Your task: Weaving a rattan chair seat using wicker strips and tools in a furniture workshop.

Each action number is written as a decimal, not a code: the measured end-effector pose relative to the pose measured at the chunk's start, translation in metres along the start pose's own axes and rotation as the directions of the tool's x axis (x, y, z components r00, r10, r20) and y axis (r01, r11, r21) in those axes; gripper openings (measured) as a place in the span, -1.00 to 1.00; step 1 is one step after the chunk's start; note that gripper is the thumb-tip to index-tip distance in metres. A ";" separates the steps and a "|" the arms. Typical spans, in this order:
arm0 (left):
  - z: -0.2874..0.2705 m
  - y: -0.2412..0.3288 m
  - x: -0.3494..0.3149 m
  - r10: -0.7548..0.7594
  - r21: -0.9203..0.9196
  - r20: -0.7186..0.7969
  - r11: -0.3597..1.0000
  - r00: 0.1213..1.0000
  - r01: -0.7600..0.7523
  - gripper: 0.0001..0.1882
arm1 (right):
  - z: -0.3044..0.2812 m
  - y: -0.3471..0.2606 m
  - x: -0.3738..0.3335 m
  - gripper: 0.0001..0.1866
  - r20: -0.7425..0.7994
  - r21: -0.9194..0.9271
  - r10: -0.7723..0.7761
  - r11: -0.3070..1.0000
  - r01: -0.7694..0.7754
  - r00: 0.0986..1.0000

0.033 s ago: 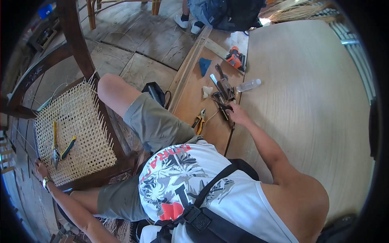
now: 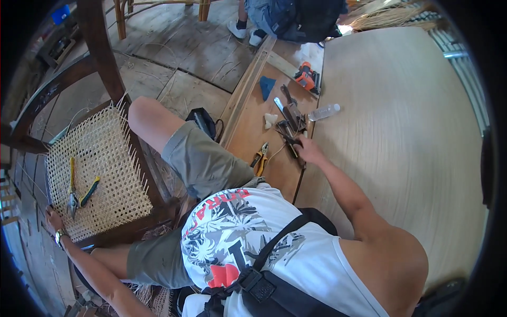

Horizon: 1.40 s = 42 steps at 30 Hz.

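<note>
A: Left hand [image 2: 53,219]?

B: At the edge of the woven cane seat [image 2: 108,142], lower-left corner. Fingers bent by the rim; how far open, and whether they grip anything, I cannot tell. The seat sits in the dark wooden chair [image 2: 96,63], person's left, loose cane ends bristling along 1 side.

A: Right hand [image 2: 309,150]?

B: Across the body, over the table [image 2: 284,177]. Fingers partly curled, tips at a dark-handled tool [image 2: 290,139]. Contact likely; a closed grip I cannot confirm. That tool lies at the near end of a cluster of hand tools [image 2: 294,117].

A: Other items close by?

B: 1 pair of yellow-handled pliers [image 2: 260,158], just beside the cluster. A thin strand [image 2: 277,152] curves between. Clear plastic bottle [image 2: 325,112] lies on its side beyond. On the seat, 1 yellow-handled cutter [image 2: 73,196], handles spread.

A: Handling advice?

B: My judgement: take the dark tool by its handle, fingers clear of neighbouring edges. Lift straight up, free of the strand, so nothing drags. Left hand best light on the rim; pressing the weave could shift the cutter.
</note>
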<state>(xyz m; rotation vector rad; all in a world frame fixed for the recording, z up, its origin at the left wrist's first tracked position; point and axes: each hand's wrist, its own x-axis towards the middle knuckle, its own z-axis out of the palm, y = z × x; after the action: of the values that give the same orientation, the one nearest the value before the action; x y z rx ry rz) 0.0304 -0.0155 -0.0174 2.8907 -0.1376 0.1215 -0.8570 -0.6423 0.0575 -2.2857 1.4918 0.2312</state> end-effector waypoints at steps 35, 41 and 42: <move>-0.056 0.178 -0.219 0.236 -0.222 -0.306 0.924 0.922 -0.311 -0.83 | -0.025 -0.681 -0.035 -0.70 -0.052 0.810 -0.965 -0.190 -0.554 0.256; -0.074 0.178 -0.193 0.112 -0.210 -0.192 0.966 0.975 -0.152 -0.82 | 0.057 -0.811 0.024 -0.68 0.103 0.790 -0.959 -0.082 -0.608 0.264; -0.077 0.180 -0.187 0.124 -0.179 -0.211 0.970 0.970 -0.163 -0.82 | 0.066 -0.827 0.013 -0.58 0.179 0.776 -0.915 -0.096 -0.624 0.362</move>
<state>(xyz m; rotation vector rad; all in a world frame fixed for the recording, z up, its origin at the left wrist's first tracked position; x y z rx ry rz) -0.1794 -0.1547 0.0821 2.6518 -0.3049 0.3986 -0.0977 -0.3357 0.1906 -0.4852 0.0466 0.1063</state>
